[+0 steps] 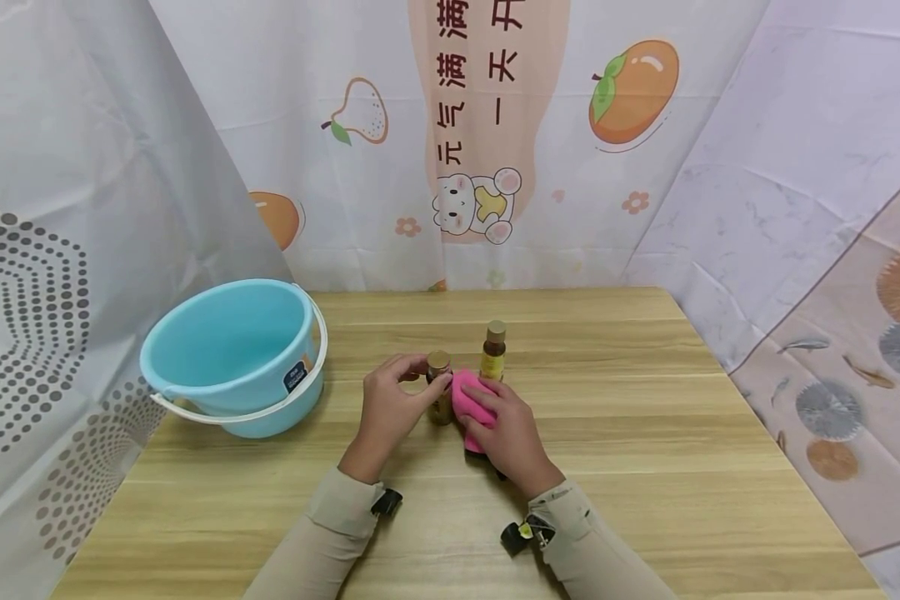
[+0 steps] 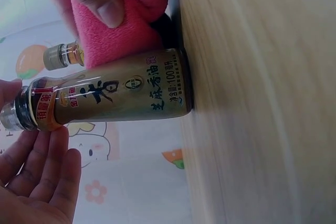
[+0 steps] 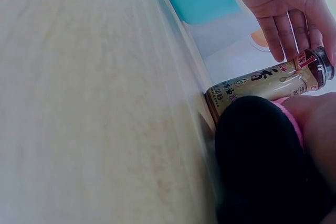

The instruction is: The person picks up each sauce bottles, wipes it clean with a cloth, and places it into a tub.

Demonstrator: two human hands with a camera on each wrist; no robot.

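Observation:
A small sesame oil bottle [image 2: 113, 94] with a gold-brown label stands upright on the table. My left hand [image 1: 396, 404] pinches it at the neck between thumb and fingers, the other fingers spread beside it in the left wrist view. In my right hand [image 1: 512, 429] is a fuzzy pink cloth [image 2: 118, 32], gripped against the bottle's side. A rounded black part [image 3: 262, 156] shows at the cloth's lower end and fills much of the right wrist view. Just behind the right hand stands a second, yellow-labelled bottle [image 1: 492, 364] with a gold cap, its base hidden.
A light blue bucket [image 1: 313, 400] with a white handle stands at the table's left side. The wooden table [image 1: 645, 433] reaches back to a printed curtain [image 1: 390, 200]. Black straps with small mounts sit on both wrists.

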